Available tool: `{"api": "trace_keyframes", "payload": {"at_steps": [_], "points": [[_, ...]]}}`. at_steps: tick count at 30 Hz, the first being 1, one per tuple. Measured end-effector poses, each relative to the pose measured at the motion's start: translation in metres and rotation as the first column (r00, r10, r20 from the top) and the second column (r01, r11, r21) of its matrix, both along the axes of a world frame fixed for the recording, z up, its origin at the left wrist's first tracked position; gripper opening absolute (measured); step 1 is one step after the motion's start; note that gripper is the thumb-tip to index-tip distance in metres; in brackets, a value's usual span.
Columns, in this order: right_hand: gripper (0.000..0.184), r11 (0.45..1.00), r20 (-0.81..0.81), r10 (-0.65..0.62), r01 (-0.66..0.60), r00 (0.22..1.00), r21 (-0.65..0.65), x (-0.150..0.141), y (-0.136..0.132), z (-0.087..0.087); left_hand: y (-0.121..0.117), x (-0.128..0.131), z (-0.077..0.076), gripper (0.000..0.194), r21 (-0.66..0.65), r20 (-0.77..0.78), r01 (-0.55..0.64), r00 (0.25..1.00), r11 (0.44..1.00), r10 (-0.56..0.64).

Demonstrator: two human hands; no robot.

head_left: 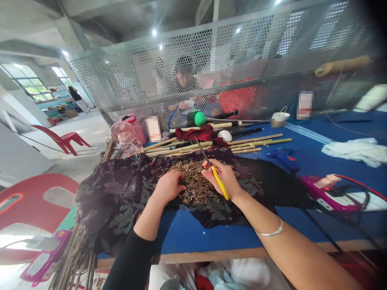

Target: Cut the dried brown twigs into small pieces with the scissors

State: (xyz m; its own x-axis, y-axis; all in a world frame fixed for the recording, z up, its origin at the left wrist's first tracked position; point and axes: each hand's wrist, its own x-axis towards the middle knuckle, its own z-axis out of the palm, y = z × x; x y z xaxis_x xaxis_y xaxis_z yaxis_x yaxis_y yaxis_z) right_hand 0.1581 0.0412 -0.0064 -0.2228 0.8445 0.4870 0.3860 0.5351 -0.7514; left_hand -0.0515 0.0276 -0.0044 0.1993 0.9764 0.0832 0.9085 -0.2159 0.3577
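Observation:
On the dark patterned cloth (117,201) lies a heap of brown, dry, crumbly plant bits (196,185). My left hand (171,185) rests at the heap's left side, its fingers bent and its thumb apart from them. Part of those fingers is hidden. At the right side of the heap, my right hand (223,179) grips a yellow-handled tool (220,183) with a slender dark shaft. Its shaft points up and away, and its handle lies across the palm. I cannot make out the tool's exact kind. Something small and red shows by its shaft.
Beyond the cloth lie bamboo sticks (256,141), dark red fabric (193,133), a green ball (200,119) and a pink bag (130,133). A blue glue gun (284,158) and a magenta power strip (329,195) sit right. Perforated metal panels (136,76) stand behind; a person sits beyond.

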Motion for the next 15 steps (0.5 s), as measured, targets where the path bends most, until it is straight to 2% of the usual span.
{"api": "trace_keyframes", "payload": {"at_steps": [2, 5, 9, 12, 15], "points": [[0.029, 1.0, 0.007, 0.001, -0.001, 1.0, 0.001, 0.0, 0.0, 0.0, 0.007, -0.004, -0.004, 0.018, 0.003, -0.026, -0.014, 1.0, 1.0, 0.014], [0.03, 1.0, 0.018, -0.001, 0.001, 1.0, -0.006, -0.001, 0.0, -0.001, 0.017, -0.014, -0.01, 0.017, 0.071, 0.019, -0.061, 0.998, 0.996, 0.059], [0.029, 1.0, 0.037, 0.003, -0.003, 0.999, -0.012, -0.002, -0.001, -0.001, 0.01, -0.023, -0.004, 0.016, 0.111, 0.12, -0.081, 0.99, 0.99, 0.068], [0.032, 1.0, 0.048, -0.006, 0.007, 0.999, -0.011, -0.003, -0.002, -0.001, -0.005, -0.023, 0.004, 0.008, -0.017, 0.062, 0.022, 0.998, 1.0, -0.021], [0.031, 1.0, 0.059, 0.01, -0.009, 0.998, -0.012, -0.003, -0.003, -0.001, -0.012, -0.019, 0.005, 0.012, -0.141, -0.059, 0.057, 0.996, 0.988, -0.065]]}}
